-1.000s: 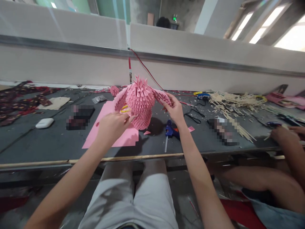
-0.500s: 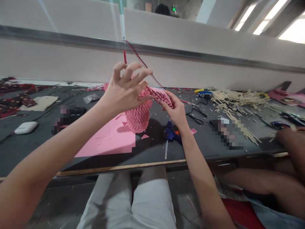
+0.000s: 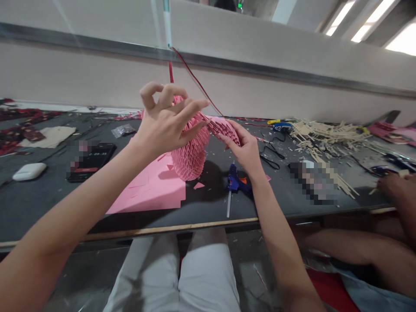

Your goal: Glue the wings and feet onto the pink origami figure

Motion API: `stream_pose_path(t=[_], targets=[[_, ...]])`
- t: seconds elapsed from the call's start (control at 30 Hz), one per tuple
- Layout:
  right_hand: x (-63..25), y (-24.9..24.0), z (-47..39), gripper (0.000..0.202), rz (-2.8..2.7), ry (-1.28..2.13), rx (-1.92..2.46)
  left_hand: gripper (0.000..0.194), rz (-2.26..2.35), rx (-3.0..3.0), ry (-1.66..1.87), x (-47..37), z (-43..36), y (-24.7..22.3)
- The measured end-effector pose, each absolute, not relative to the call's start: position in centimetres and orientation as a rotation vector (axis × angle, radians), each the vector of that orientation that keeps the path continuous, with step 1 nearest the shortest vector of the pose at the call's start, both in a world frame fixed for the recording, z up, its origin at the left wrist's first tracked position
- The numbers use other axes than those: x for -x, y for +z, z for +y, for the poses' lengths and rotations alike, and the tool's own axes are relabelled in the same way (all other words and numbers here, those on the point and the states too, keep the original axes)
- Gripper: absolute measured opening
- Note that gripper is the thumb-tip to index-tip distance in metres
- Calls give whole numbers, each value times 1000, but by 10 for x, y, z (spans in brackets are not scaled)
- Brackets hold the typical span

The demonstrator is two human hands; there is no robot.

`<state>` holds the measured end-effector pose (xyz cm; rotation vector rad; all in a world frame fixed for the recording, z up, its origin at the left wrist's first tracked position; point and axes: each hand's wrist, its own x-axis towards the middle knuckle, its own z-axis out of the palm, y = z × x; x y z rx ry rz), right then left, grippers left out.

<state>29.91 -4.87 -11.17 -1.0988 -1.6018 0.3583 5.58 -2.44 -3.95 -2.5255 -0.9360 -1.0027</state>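
Observation:
A pink folded-paper model (image 3: pixel 190 158) with a spiky surface stands on the dark table, partly behind my left hand (image 3: pixel 167 119). My left thumb and index finger are nearly together at the edge of a patterned pink paper piece (image 3: pixel 224 129); the other fingers are raised and curled. Whether the fingertips pinch it is too small to tell. That piece extends right from the model, and my right hand (image 3: pixel 243 147) grips its outer end between thumb and fingers. Below my right hand lies a blue glue gun (image 3: pixel 233 180) with a glue stick pointing towards the front edge.
Pink sheets (image 3: pixel 156 190) lie left of the model. Farther left are a phone (image 3: pixel 94 160), a white case (image 3: pixel 30 171) and a plastic bag (image 3: pixel 123 130). Wooden sticks (image 3: pixel 325 136) and a blurred object (image 3: pixel 312 182) lie right, near another person's hand (image 3: pixel 394 190).
My left hand has shifted slightly left relative to the model, its thumb and index finger closer together. My right hand has moved slightly right with the patterned piece. The view has tilted down a little.

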Motion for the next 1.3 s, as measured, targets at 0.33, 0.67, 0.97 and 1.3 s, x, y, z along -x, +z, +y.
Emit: stream_pose_path(t=[0.33, 0.67, 0.97, 1.3], targets=[[-303, -107, -56, 53, -1652, 429, 1146, 39, -986, 2471, -1105, -66, -24, -40], [-326, -141, -74, 71, -1603, 420, 1167, 29, -918, 2421, -1078, -58, -20, -46], [-335, -209, -191, 64, -1813, -160, 1563, 24, -790, 2414, -983, -55, -25, -38], [-327, -180, -197, 44, -1692, -261, 1503, 41, -747, 2452, -874, -46, -20, -34]])
